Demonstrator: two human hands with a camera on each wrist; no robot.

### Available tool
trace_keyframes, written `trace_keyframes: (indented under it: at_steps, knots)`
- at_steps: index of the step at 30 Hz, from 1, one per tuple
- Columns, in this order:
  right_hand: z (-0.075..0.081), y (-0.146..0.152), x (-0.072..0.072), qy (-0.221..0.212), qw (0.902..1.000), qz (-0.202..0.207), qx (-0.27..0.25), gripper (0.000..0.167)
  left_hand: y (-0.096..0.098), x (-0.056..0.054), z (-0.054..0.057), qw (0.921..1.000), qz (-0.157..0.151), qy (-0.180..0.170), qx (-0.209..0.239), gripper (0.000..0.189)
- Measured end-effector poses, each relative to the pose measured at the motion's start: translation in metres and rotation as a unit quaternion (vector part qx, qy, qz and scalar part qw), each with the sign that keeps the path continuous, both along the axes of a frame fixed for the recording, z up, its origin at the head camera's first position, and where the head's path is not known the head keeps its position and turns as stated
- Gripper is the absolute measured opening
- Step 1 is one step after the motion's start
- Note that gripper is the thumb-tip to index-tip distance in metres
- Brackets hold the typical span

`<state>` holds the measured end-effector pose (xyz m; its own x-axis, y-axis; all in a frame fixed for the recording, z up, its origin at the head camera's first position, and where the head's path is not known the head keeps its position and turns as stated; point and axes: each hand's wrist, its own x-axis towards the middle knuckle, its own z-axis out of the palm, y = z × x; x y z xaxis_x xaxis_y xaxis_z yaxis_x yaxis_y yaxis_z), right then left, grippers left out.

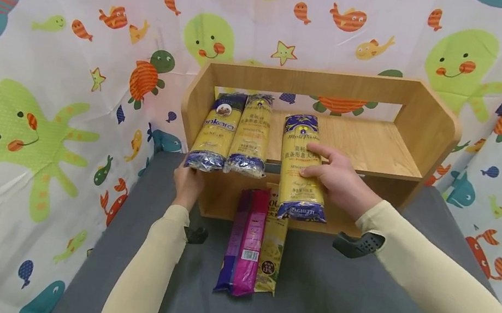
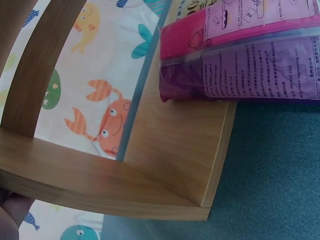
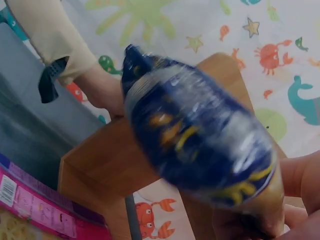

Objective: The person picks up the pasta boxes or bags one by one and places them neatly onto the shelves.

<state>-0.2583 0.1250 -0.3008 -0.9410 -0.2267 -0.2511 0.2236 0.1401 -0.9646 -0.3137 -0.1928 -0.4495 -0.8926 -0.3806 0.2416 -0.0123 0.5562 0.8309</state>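
The right hand holds a yellow pack of spaghetti with the thumb on one side and the fingers round it, a bit right of the middle of the head picture. The pack has blue ends and is tilted, and its low end is in front of the wooden shelf. The left hand is left of the middle, touching the left side of the shelf; most of its fingers are hidden, so I cannot tell how tightly they close. Just above that hand, two more yellow packs lie side by side on the top board: the left pack and the middle pack. Lower down, near the middle, a pink and purple bag lies beside a yellow bag, their far ends at the shelf's bottom part. Under them is a dark gray cloth. All around hangs a white sheet with sea animals.
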Motion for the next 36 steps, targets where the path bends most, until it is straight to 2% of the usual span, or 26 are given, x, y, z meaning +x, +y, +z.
trace_keyframes:
  at_steps: [9, 16, 28, 36]
  knots:
    - [0.005, -0.023, -0.029, -0.003, 0.9994, 0.010, 0.033, 0.075, 0.000, 0.001, 0.001, 0.9999, 0.006, -0.006, -0.008, 0.044]
    - [0.011, -0.029, -0.048, 0.016, 0.9978, 0.011, 0.064, 0.075, 0.001, 0.000, 0.001, 0.9999, 0.003, -0.011, -0.001, 0.043]
    - [0.007, -0.040, -0.072, 0.049, 0.9926, -0.070, 0.086, 0.084, 0.001, -0.001, -0.002, 1.0000, 0.000, -0.004, -0.007, 0.043]
    - [0.006, -0.045, -0.073, 0.069, 0.9885, -0.081, 0.107, 0.089, -0.002, -0.001, -0.002, 1.0000, -0.002, -0.001, -0.003, 0.042]
